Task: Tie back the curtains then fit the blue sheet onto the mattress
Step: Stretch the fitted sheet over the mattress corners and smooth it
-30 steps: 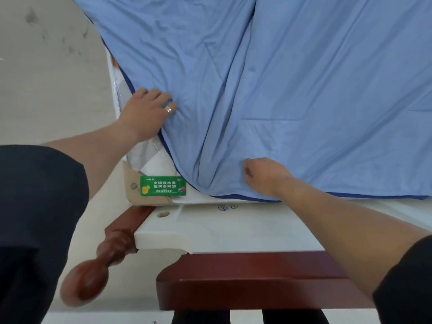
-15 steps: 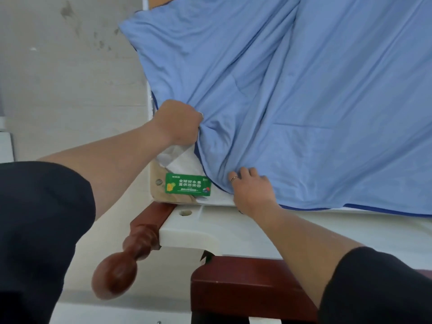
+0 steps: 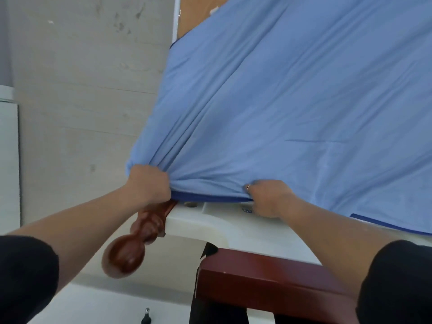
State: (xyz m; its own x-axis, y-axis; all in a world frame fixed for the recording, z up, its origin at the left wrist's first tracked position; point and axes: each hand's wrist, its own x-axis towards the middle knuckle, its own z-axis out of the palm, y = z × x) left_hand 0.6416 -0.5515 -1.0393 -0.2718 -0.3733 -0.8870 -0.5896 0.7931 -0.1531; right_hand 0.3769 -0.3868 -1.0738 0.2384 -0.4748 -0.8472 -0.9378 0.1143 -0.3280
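The blue sheet (image 3: 292, 108) is stretched over the mattress, its dark blue hem running along the near edge. My left hand (image 3: 149, 184) grips the bunched sheet corner at the mattress's near left corner. My right hand (image 3: 266, 197) grips the hem a little to the right, fingers curled under the fabric, a ring on one finger. The mattress corner itself is hidden under the sheet; a strip of brown mattress (image 3: 194, 15) shows at the far left top. No curtains are in view.
A white bed board (image 3: 210, 225) lies just below the hem, with a dark red wooden footboard (image 3: 268, 277) nearer me. A turned wooden bedpost knob (image 3: 126, 253) sticks out below my left wrist. Pale tiled floor (image 3: 81, 90) lies to the left.
Both hands have pulled the sheet corner down over the mattress corner; the green label and white mattress corner are now covered. The right hand went from resting on the hem to gripping it.
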